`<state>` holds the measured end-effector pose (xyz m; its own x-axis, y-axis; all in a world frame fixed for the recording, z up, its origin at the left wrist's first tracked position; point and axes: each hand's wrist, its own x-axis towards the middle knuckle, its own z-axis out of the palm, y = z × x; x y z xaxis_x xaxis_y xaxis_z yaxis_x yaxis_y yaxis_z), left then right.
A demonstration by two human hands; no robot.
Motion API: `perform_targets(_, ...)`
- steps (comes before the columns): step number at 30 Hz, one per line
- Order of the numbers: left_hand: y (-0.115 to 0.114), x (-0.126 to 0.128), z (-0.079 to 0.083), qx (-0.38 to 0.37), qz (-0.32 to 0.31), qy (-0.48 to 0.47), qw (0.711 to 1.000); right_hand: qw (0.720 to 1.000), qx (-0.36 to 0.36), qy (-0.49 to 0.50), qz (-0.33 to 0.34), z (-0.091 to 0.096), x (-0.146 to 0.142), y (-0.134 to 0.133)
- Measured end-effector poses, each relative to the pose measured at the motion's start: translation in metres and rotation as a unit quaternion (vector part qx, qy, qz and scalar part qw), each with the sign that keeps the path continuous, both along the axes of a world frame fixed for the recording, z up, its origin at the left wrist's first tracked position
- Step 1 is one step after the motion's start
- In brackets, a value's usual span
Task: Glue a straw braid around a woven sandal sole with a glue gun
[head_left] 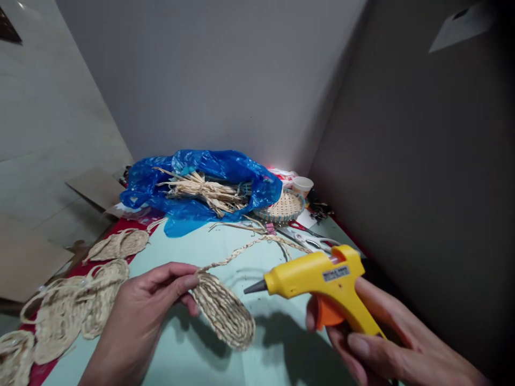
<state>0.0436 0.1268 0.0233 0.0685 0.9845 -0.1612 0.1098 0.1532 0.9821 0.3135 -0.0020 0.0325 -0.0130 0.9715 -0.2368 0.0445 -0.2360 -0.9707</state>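
Note:
Pinched at its upper end by my left hand (pixel 156 295) is a coiled oval sole of braided straw (pixel 225 311). From that end a loose straw braid (pixel 237 252) trails up and right across the table. My right hand (pixel 378 332) is wrapped round the handle of a yellow glue gun (pixel 314 273), with fingers at its orange trigger (pixel 330 312). The grey nozzle points left, a short way from the sole and apart from it. Part of the glue gun's handle is hidden by my fingers.
Several woven straw slippers (pixel 64 316) lie along the left edge. At the back sits a blue plastic bag (pixel 257 171) with a bundle of dry straw (pixel 201 187). Beside it are a shallow woven basket (pixel 284 206), a paper cup (pixel 302 185) and scissors (pixel 311 239). Walls rise behind and right.

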Motion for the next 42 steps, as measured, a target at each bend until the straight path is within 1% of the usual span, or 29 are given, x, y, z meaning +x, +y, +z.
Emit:
perform_targets(2,-0.001,0.002,0.003,-0.004,-0.027,0.034,0.999,0.995,-0.049,0.066,0.059,0.017,-0.001,0.01)
perform_targets(4,-0.001,0.004,0.005,-0.024,-0.049,0.059,0.997,0.982,-0.081,0.081,0.153,0.03,-0.002,0.02)
perform_targets(5,-0.001,0.004,0.006,-0.033,-0.056,0.066,0.996,0.977,-0.089,0.08,0.173,0.034,-0.002,0.024)
perform_targets(6,0.0,0.004,0.005,-0.041,-0.062,0.072,0.995,0.977,-0.092,0.069,0.18,0.037,-0.003,0.028)
perform_targets(9,0.0,0.0,0.001,-0.045,-0.102,0.095,0.989,0.989,-0.067,-0.02,0.129,0.037,-0.004,0.032)
perform_targets(11,-0.003,-0.001,-0.003,-0.044,-0.126,0.11,0.985,0.987,-0.057,-0.097,0.113,0.036,-0.005,0.032)
perform_targets(14,-0.012,0.003,-0.007,-0.029,-0.099,0.119,0.988,0.981,-0.066,-0.151,0.105,0.035,-0.006,0.032)
perform_targets(17,-0.021,0.009,-0.009,0.015,-0.064,0.111,0.992,0.978,-0.073,-0.183,0.061,0.033,-0.007,0.031)
perform_targets(20,-0.022,0.01,-0.01,0.058,-0.063,0.102,0.991,0.971,-0.08,-0.225,0.018,0.031,-0.009,0.028)
perform_targets(21,-0.02,0.008,-0.011,0.075,-0.075,0.107,0.989,0.969,-0.078,-0.235,0.011,0.03,-0.009,0.027)
perform_targets(22,-0.016,0.006,-0.011,0.095,-0.103,0.116,0.983,0.967,-0.072,-0.243,0.009,0.03,-0.009,0.026)
perform_targets(23,-0.013,0.003,-0.011,0.115,-0.139,0.128,0.975,0.967,-0.064,-0.248,0.011,0.03,-0.008,0.025)
perform_targets(25,-0.005,-0.003,-0.013,0.153,-0.223,0.157,0.95,0.965,-0.052,-0.257,0.018,0.03,-0.007,0.025)
perform_targets(27,0.001,-0.008,-0.015,0.173,-0.246,0.182,0.936,0.964,-0.047,-0.261,0.021,0.029,-0.006,0.025)
perform_targets(29,0.002,-0.013,-0.019,0.157,-0.225,0.209,0.939,0.963,-0.046,-0.266,0.018,0.029,-0.005,0.024)
perform_targets(31,0.001,-0.016,-0.023,0.112,-0.192,0.222,0.949,0.961,-0.041,-0.273,0.015,0.028,-0.005,0.024)
perform_targets(34,-0.002,-0.021,-0.03,0.031,-0.16,0.185,0.969,0.958,-0.029,-0.283,0.016,0.027,-0.004,0.024)
perform_targets(36,-0.002,-0.022,-0.033,0.002,-0.142,0.155,0.978,0.958,-0.02,-0.285,0.022,0.027,-0.003,0.025)
perform_targets(38,-0.002,-0.021,-0.034,-0.004,-0.12,0.149,0.982,0.957,-0.017,-0.289,0.028,0.027,-0.003,0.025)
perform_targets(42,-0.003,-0.018,-0.033,-0.001,-0.116,0.161,0.98,0.951,-0.014,-0.308,0.034,0.028,-0.003,0.025)
